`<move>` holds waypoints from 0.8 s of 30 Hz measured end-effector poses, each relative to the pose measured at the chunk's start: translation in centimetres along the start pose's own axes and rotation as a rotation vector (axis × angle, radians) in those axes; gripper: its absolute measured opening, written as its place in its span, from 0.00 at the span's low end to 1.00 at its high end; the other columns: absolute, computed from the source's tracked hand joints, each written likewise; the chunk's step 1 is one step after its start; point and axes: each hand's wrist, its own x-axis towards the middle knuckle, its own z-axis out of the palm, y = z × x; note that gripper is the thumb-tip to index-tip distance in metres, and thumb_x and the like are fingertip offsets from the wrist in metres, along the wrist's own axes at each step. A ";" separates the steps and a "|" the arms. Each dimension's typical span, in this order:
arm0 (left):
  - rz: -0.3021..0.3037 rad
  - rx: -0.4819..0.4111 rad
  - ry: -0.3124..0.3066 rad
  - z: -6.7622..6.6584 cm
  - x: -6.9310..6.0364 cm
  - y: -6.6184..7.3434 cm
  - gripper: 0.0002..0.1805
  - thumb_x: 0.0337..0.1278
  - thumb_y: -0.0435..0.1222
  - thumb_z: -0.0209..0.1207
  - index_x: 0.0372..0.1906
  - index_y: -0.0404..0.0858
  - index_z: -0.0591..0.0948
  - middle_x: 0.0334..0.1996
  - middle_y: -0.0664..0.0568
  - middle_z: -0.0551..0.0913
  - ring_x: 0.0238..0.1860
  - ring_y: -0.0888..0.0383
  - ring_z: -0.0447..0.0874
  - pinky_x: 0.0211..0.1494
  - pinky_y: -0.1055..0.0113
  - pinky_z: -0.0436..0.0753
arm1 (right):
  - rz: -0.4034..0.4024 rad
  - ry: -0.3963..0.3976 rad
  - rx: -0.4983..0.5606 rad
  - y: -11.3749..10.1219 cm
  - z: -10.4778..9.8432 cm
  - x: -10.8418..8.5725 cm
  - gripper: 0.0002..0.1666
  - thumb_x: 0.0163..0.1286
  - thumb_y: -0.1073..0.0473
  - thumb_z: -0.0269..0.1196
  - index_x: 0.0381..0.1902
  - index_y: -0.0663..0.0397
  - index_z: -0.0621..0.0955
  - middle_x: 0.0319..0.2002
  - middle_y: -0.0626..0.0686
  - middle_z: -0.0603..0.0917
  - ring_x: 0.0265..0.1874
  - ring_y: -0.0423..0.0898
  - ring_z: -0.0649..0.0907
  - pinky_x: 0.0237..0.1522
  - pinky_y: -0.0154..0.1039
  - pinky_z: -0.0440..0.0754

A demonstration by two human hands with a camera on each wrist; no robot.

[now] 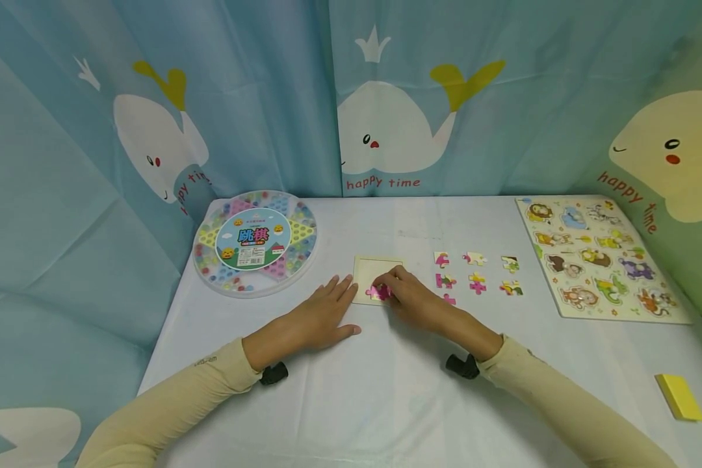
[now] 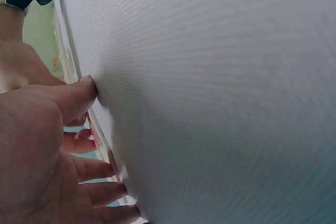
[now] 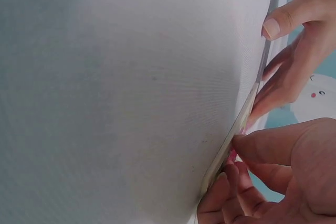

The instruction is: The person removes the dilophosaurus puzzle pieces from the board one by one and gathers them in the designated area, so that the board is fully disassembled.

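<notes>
A small square puzzle tray (image 1: pixel 367 266) in pale wood colour lies on the white table in the head view. Pink-and-yellow puzzle pieces (image 1: pixel 377 294) are in its lower part; exactly how many cannot be told. My right hand (image 1: pixel 415 300) reaches over the tray's right side, thumb and fingers curled, pinching a pink puzzle piece (image 3: pixel 232 156) low against the tray. Its fingers partly hide that piece. Flat on the table lies my left hand (image 1: pixel 323 316), fingers spread and straight, fingertips touching the tray's left edge. The left wrist view shows its palm side and thumb.
Several loose puzzle pieces (image 1: pixel 446 281) lie in rows right of the tray. A round Chinese checkers box (image 1: pixel 254 244) stands back left. An animal peg board (image 1: pixel 599 260) lies back right, with a yellow block (image 1: pixel 680 397) nearer. A whale-print curtain (image 1: pixel 257 97) hangs behind.
</notes>
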 end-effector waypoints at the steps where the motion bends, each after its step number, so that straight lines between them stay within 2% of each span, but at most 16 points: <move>1: 0.000 -0.001 0.001 0.0 0.0 0.0 0.48 0.78 0.58 0.54 0.85 0.34 0.52 0.86 0.41 0.46 0.86 0.40 0.42 0.85 0.44 0.54 | 0.003 0.001 0.002 0.0 0.0 0.0 0.20 0.71 0.77 0.63 0.58 0.63 0.79 0.48 0.61 0.78 0.43 0.51 0.79 0.50 0.47 0.84; 10: -0.002 0.006 -0.002 0.1 0.1 -0.1 0.48 0.78 0.59 0.54 0.85 0.34 0.52 0.86 0.41 0.46 0.86 0.40 0.42 0.84 0.43 0.54 | 0.032 0.007 0.050 0.2 0.0 -0.2 0.21 0.72 0.76 0.63 0.59 0.59 0.78 0.50 0.62 0.77 0.46 0.53 0.80 0.52 0.49 0.84; 17: 0.003 0.005 0.001 0.1 0.1 -0.1 0.48 0.78 0.59 0.54 0.85 0.34 0.52 0.86 0.41 0.47 0.86 0.39 0.43 0.84 0.44 0.54 | 0.005 0.033 0.046 0.4 0.0 -0.2 0.20 0.71 0.73 0.67 0.58 0.55 0.80 0.46 0.58 0.80 0.45 0.51 0.80 0.49 0.46 0.85; 24: 0.005 0.014 0.004 0.0 0.1 0.0 0.48 0.78 0.59 0.54 0.85 0.34 0.53 0.86 0.40 0.48 0.86 0.39 0.44 0.84 0.44 0.56 | -0.052 0.054 0.054 0.3 0.1 -0.3 0.15 0.70 0.74 0.67 0.52 0.56 0.84 0.40 0.53 0.83 0.42 0.48 0.83 0.50 0.46 0.86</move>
